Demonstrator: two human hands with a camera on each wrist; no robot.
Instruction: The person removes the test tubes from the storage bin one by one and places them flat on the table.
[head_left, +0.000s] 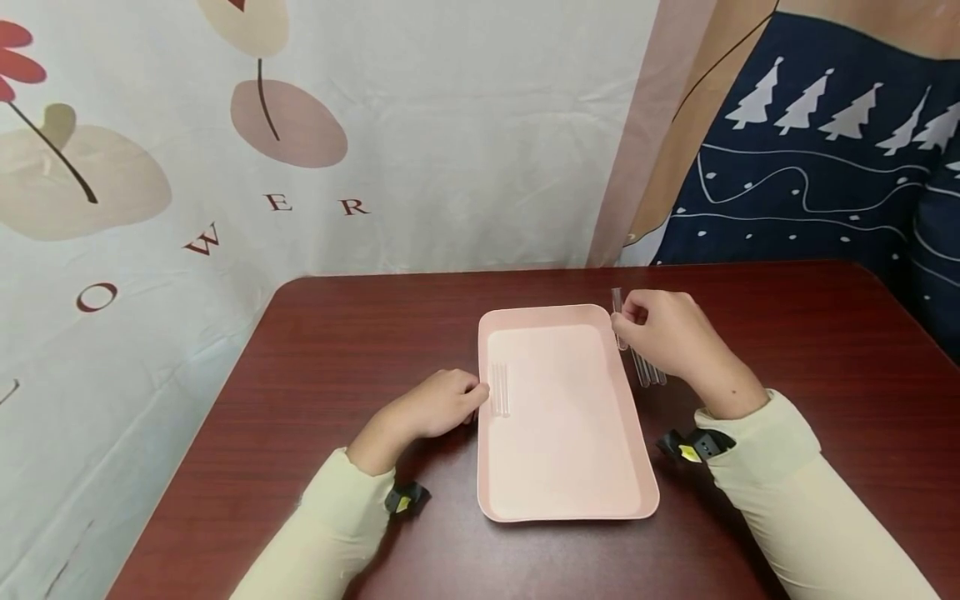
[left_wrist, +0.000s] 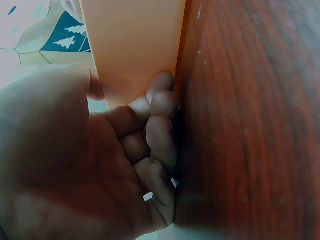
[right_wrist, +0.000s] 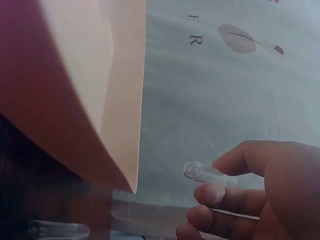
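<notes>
A pink tray [head_left: 562, 467] lies on the dark wooden table [head_left: 337, 375]. Two or three clear tubes [head_left: 499, 388] lie inside it by its left rim. My left hand [head_left: 471, 397] sits at that rim with curled fingers; in the left wrist view the left hand [left_wrist: 150, 100] grips the tray's edge [left_wrist: 135, 45] between thumb and fingers. My right hand [head_left: 627, 317], just past the tray's far right corner, pinches one clear tube [head_left: 617, 312] upright. The right wrist view shows the right hand [right_wrist: 220, 177] around that tube [right_wrist: 200, 171], beside the tray [right_wrist: 120, 100].
More clear tubes [head_left: 649, 368] lie on the table under my right hand; one tube [right_wrist: 57, 230] shows in the right wrist view. A flower-print cloth [head_left: 300, 167] hangs behind the table, with a dark tree-print cloth [head_left: 825, 167] at the back right.
</notes>
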